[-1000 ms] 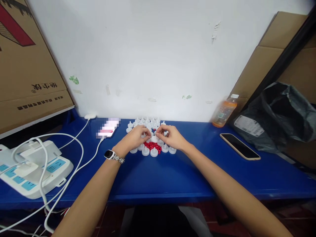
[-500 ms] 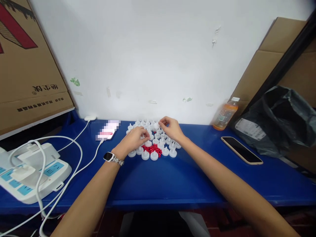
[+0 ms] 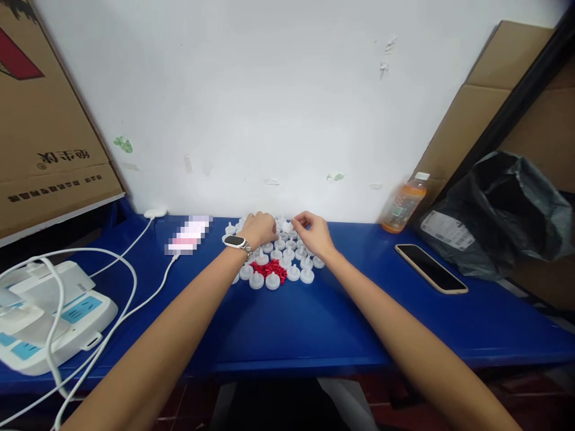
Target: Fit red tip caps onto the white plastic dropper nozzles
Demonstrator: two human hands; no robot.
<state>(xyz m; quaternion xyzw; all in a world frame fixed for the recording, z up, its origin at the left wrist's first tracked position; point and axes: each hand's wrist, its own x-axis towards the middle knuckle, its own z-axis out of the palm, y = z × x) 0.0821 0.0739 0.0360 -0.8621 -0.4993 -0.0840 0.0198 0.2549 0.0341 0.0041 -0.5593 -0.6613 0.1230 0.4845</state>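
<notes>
Several small white plastic caps (image 3: pixel 272 281), each with a stub on top, stand packed together on the blue table (image 3: pixel 314 323) near the wall. A little heap of red bits (image 3: pixel 269 269) lies at the cluster's front. My left hand (image 3: pixel 259 229), a watch on its wrist, reaches over the back rows with its fingers curled down onto the caps; what it holds is hidden. My right hand (image 3: pixel 314 234) hovers over the right side of the cluster, thumb and fingers pinched on one white cap at its tips.
A phone (image 3: pixel 430 267) lies face up to the right, with an orange drink bottle (image 3: pixel 401 203) and a black bag (image 3: pixel 498 209) behind it. On the left are a power strip (image 3: pixel 67 317) with white cables, a charging phone (image 3: pixel 186 234) and cardboard boxes (image 3: pixel 45 137).
My left hand has moved from the front of the cluster to the back rows by the wall. My right hand lifted away from it and stays over the right rear caps.
</notes>
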